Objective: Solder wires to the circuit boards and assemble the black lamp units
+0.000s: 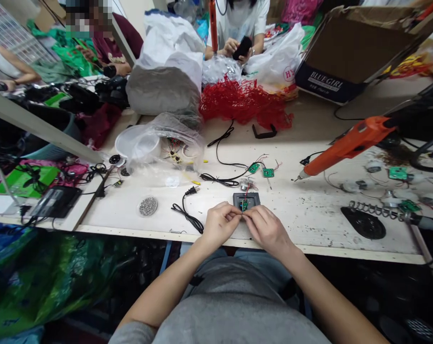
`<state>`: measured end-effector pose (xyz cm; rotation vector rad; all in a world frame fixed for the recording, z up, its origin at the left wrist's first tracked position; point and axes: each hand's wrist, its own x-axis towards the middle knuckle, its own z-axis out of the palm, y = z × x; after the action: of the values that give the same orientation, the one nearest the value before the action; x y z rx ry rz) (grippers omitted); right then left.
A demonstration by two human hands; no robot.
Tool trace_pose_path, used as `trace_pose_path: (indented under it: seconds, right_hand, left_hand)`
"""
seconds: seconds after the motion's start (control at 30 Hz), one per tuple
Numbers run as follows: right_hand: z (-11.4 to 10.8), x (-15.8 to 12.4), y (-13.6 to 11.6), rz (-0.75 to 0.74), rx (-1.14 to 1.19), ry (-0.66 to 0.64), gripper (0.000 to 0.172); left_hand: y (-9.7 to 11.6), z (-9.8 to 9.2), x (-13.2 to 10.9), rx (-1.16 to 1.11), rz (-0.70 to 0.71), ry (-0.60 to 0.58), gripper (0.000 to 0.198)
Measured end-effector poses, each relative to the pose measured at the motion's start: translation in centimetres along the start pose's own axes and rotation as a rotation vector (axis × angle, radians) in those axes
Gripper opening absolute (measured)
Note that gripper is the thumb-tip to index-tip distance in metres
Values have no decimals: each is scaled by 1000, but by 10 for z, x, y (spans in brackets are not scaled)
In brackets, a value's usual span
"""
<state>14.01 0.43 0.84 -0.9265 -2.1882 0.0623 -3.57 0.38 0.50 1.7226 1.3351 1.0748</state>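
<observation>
Left hand (pixel 219 223) and right hand (pixel 267 230) are each closed to a fingertip pinch, meeting on what appears to be a fine lead (pixel 242 215) (too small to confirm). It runs from the dark square housing (pixel 246 201), which lies flat near the front edge of the bench (pixel 309 220), presumably so the short lead has slack. A black power cord (pixel 187 210) lies just left of the left hand and two loose green boards (pixel 261 170) sit beyond the housing, while the orange glue gun (pixel 348 145) and coiled iron stand (pixel 368 210) rest well to the right, obstructing nothing.
</observation>
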Motion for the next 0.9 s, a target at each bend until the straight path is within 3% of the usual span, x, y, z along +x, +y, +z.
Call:
trace_pose_path:
  seconds: [0.2,0.37,0.47,0.63,0.77,0.9]
  right_hand:
    - [-3,6,17,-98,44,-115,27]
    - [-7,4,18,31,104,-26,18]
    - [-1,1,9,29,62,-20,13]
    - [2,-2,-4,93,34,68,22]
    - [-29,-26,2,368,-45,305,18]
    - [-82,-84,41,622,-172,781,3]
  left_hand:
    - [-5,-6,-6,140,103,-23,10]
    - [-8,-5,-9,128,45,-6,11]
    - [-9,-4,-10,117,56,-3,11]
    - [-9,-1,-11,174,111,-15,13]
    - [-10,0,-12,239,193,-7,14]
    - [-12,-1,-13,288,219,-33,15]
